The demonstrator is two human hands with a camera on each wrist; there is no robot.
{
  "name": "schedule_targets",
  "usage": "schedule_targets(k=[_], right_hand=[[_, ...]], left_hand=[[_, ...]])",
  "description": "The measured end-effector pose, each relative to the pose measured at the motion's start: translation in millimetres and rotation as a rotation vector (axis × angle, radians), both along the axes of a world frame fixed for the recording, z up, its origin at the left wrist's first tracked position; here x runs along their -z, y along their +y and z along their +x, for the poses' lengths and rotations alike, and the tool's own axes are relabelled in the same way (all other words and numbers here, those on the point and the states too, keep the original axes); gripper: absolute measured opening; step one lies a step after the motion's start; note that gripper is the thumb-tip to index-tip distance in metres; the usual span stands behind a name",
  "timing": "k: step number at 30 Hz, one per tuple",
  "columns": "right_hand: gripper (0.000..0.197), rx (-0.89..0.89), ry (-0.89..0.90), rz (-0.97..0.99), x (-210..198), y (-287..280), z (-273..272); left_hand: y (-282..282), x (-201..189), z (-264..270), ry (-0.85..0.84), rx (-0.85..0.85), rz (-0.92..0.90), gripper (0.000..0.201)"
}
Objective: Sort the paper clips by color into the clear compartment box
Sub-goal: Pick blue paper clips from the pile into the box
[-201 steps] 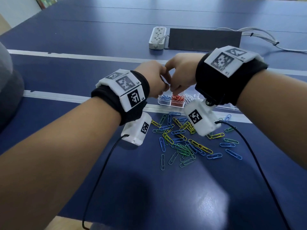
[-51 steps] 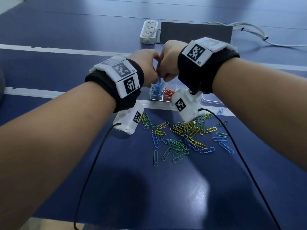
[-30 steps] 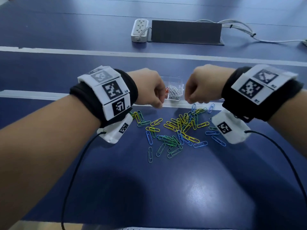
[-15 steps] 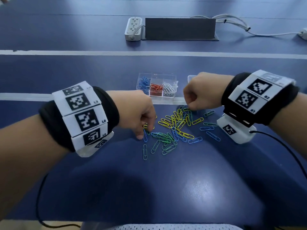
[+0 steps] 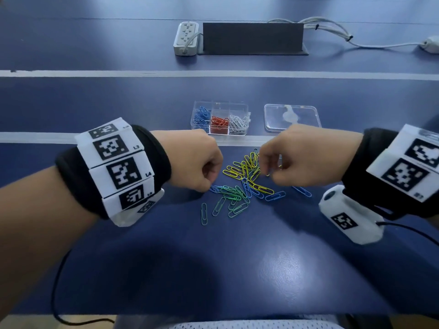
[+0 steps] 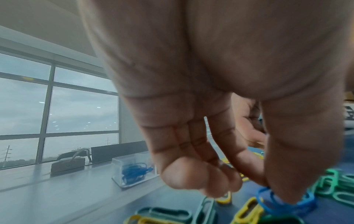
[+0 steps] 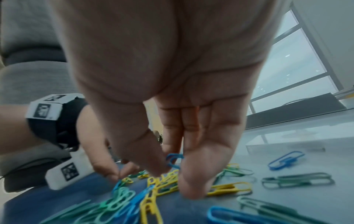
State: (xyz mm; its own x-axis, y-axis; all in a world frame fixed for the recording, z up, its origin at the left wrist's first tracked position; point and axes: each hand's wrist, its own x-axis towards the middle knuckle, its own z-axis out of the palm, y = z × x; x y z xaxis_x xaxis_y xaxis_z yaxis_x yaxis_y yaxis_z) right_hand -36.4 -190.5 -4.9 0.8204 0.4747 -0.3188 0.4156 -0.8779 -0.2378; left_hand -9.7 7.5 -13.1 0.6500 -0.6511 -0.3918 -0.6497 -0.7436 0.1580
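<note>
1. On the blue table (image 5: 237, 269), near edge: loose pile of paper clips (image 5: 242, 186), yellow, green & blue mixed, lying between both hands.
2. Left hand (image 5: 192, 160) is at the pile's left side, fingers curled down; from the left wrist view thumb & forefinger pinch a blue clip (image 6: 283, 203) that sits on the table.
3. Right hand (image 5: 301, 157) is over the pile's right side, fingers curled; in the right wrist view thumb & forefinger pinch another blue clip (image 7: 174, 160), raised off the table.
4. Clear compartment box (image 5: 221, 119) sits just beyond the pile, lid off. Blue clips in left compartment, red in middle, white in right.
5. Clear lid (image 5: 292, 117) lies flat just right of the box, apart from it.
6. Far side: white power strip (image 5: 186, 38) beside a dark panel (image 5: 253, 38), w/ white cables (image 5: 332, 27) running off right.
</note>
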Motion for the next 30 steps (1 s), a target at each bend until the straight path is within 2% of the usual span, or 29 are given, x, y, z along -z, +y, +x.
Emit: schedule_targets(k=[2,4,7,11,12,15,18,23,26,30], right_hand=[[0.007,-0.030,0.009,-0.012,0,2,-8],[0.021,-0.052,0.019,-0.044,2,3,-13],[0.018,-0.066,0.027,-0.112,5,4,-18],[0.018,-0.101,0.025,-0.107,5,4,-23],[0.019,-0.102,0.032,-0.093,6,4,-24],[0.025,-0.081,0.044,-0.041,7,4,-23],[0.035,-0.089,0.042,-0.006,7,7,-23],[0.035,-0.094,0.030,-0.039,2,4,-23],[0.038,-0.072,-0.011,-0.023,-1,6,-23],[0.047,-0.133,-0.004,-0.002,4,13,-25]], left_hand=[[-3,-2,0,-0.008,-0.006,-0.014,0.005],[-5,-4,-2,-0.013,-0.010,-0.048,0.007],[-8,-2,-3,-0.013,-0.014,-0.108,0.006],[-10,2,0,0.003,-0.048,-0.139,0.032],[-9,2,0,0.006,-0.050,-0.129,0.033],[-8,4,-1,0.019,-0.056,-0.110,0.020],[-8,6,-2,0.018,-0.090,-0.051,0.024],[-7,6,-7,-0.010,-0.056,-0.022,0.008],[-8,7,-6,-0.010,-0.018,-0.016,0.009],[-8,8,-4,0.011,-0.039,0.000,0.025]])
